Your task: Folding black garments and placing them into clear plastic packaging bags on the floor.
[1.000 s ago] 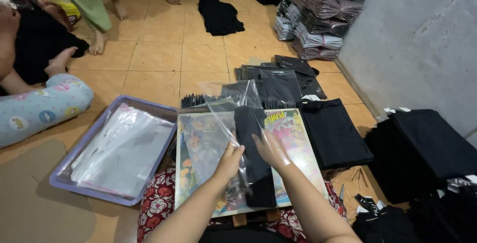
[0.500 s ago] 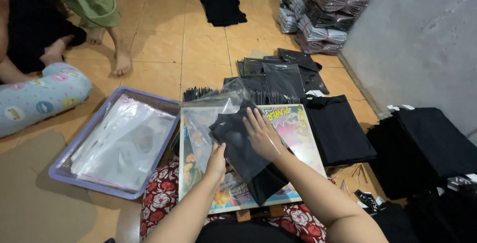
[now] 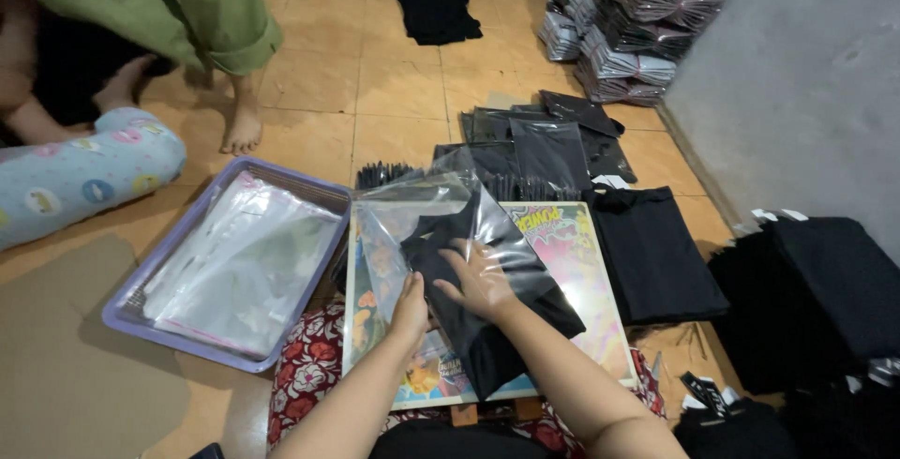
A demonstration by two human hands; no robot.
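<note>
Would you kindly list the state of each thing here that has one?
Clear plastic bag: open, garment partly in.
Black garment: folded, part still outside.
Left hand: holding the bag's edge.
Right hand: flat on the garment.
Purple tray: holding clear bags.
Packed stack: bagged, piled.

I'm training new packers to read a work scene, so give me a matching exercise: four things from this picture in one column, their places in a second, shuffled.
Things:
1. lilac tray
2. folded black garment
3. stack of bagged garments
4. colourful board

Places:
A. against the grey wall, far end
B. on the person's lap
C. under both hands, partly inside a clear bag
D. on the floor, left of the lap, holding clear bags

Pairs: 1-D, 2-C, 3-A, 4-B
</note>
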